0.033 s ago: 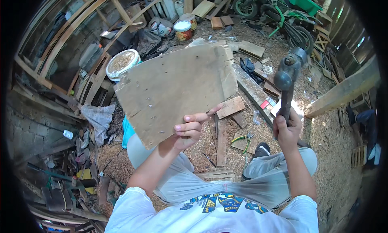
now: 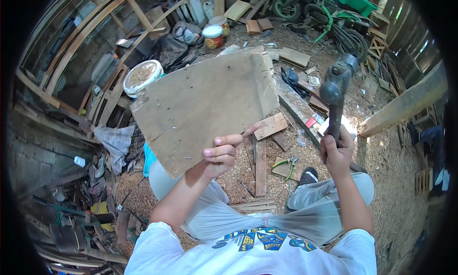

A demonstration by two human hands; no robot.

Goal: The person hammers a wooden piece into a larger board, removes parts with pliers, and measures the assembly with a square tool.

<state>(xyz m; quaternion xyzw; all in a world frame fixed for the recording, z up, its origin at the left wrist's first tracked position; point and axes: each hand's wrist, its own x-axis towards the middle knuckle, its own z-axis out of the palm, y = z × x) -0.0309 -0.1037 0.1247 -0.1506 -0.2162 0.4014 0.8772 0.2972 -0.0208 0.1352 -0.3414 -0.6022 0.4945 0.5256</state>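
My left hand (image 2: 217,158) grips a thin, brown, worn board (image 2: 200,103) by its lower edge, holding it raised and tilted over my lap, fingers over its face. My right hand (image 2: 336,151) is closed round the handle of a ball-peen hammer (image 2: 336,86), held upright with the metal head at the top, just right of the board. Below and between my hands, yellow-green pliers (image 2: 284,167) lie on a small wood piece (image 2: 293,172). A short plank (image 2: 269,128) and a longer strip (image 2: 261,174) lie on the floor beyond my bent legs.
A white bucket (image 2: 143,72) and paint tubs (image 2: 212,36) stand at the back, near wooden frames (image 2: 71,50). A green bike (image 2: 329,22) is at back right, beside a wooden post (image 2: 405,103). Wood scraps and shavings cover the floor. A dark-clothed leg (image 2: 431,151) shows at the far right.
The board and hammer appear shifted very slightly left and up in the picture. My grip on both looks the same.
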